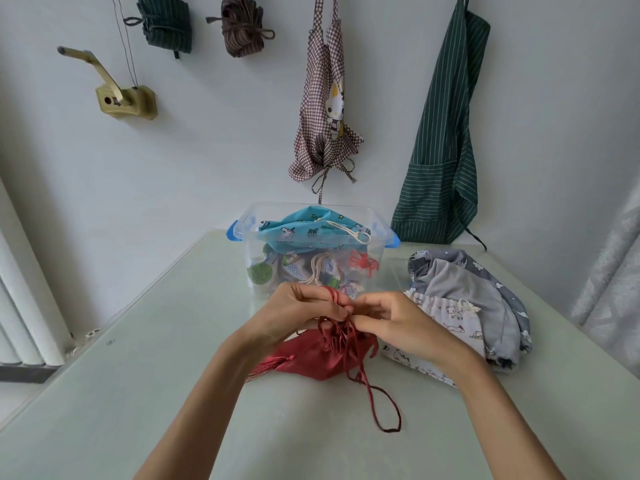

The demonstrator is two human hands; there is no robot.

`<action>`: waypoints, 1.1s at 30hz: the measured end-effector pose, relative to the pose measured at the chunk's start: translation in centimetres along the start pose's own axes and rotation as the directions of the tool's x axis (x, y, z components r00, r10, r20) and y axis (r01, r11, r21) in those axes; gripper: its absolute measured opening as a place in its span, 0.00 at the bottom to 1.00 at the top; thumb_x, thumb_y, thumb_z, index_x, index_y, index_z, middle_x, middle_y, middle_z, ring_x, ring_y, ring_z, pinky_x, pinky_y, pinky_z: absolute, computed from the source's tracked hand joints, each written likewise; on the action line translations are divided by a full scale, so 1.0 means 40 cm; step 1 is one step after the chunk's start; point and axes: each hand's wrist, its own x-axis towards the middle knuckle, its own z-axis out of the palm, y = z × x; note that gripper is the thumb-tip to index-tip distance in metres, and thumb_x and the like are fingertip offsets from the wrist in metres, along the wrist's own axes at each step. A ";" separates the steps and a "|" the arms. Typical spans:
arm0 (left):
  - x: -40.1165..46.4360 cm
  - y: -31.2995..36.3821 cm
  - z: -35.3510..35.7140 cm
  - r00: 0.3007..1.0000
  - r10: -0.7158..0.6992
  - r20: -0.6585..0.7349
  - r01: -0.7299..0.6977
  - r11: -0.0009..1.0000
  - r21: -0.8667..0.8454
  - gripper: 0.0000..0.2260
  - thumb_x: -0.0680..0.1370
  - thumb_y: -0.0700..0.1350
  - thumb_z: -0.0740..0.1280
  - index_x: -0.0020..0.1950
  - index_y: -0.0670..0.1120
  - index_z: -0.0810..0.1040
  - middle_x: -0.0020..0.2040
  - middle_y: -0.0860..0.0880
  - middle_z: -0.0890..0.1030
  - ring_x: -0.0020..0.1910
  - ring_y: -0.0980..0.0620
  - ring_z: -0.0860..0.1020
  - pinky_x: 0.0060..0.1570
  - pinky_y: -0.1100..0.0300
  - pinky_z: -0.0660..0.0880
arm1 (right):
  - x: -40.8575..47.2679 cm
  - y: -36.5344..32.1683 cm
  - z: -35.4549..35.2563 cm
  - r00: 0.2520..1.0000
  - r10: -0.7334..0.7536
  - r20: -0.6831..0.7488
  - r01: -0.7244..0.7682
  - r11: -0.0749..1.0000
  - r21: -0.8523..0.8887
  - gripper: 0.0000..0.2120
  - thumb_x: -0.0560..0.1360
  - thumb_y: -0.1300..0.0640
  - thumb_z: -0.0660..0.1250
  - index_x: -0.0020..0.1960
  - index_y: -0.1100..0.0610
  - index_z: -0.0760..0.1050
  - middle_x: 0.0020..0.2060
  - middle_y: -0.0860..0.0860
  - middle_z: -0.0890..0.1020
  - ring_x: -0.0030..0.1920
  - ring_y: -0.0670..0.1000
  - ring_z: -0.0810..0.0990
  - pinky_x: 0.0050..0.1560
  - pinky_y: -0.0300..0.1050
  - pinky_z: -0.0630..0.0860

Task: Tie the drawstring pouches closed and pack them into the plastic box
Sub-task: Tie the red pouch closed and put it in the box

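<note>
Both my hands, left (pixel 298 315) and right (pixel 391 318), pinch the red pouch's (pixel 322 358) cord (pixel 375 400); its gathered mouth points toward the bench's far edge.

A home utility or kitchen corner is suggested: aprons (pixel 446 140) and tied cloth bundles (pixel 242 27) are hung on a plain white wall (pixel 214 140), a radiator (pixel 20 306) is seen at left, and a glass-topped table (pixel 121 393) is set against the wall.

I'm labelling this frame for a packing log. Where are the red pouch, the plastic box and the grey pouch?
red pouch (pixel 322 358): head view, on its satin body below the hands.
plastic box (pixel 258 268): head view, on its clear front wall.
grey pouch (pixel 460 285): head view, on its plain grey fabric.
</note>
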 end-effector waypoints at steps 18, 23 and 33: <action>0.025 -0.040 0.010 0.854 0.455 -0.252 -0.410 0.887 0.214 0.05 0.70 0.34 0.73 0.43 0.41 0.84 0.40 0.46 0.86 0.39 0.55 0.83 0.43 0.66 0.78 | 0.012 -0.014 0.012 0.980 0.198 -0.018 -0.188 0.952 0.241 0.16 0.80 0.49 0.57 0.46 0.57 0.79 0.39 0.51 0.85 0.33 0.45 0.81 0.34 0.37 0.67; 0.027 -0.038 0.014 0.836 0.501 -0.224 -0.440 0.857 0.269 0.05 0.69 0.37 0.74 0.40 0.46 0.85 0.42 0.49 0.85 0.41 0.55 0.83 0.45 0.63 0.79 | 0.017 0.010 0.017 0.979 0.200 0.029 -0.194 0.887 0.420 0.12 0.80 0.50 0.59 0.55 0.54 0.77 0.40 0.52 0.83 0.36 0.47 0.79 0.37 0.40 0.67; 0.040 -0.058 0.016 0.861 0.466 -0.203 -0.419 0.877 0.236 0.04 0.73 0.37 0.71 0.45 0.39 0.85 0.39 0.53 0.85 0.41 0.62 0.82 0.42 0.70 0.75 | 0.029 0.021 0.034 0.955 0.187 -0.232 -0.098 0.932 0.349 0.05 0.74 0.60 0.67 0.46 0.55 0.82 0.36 0.50 0.84 0.33 0.45 0.80 0.35 0.34 0.73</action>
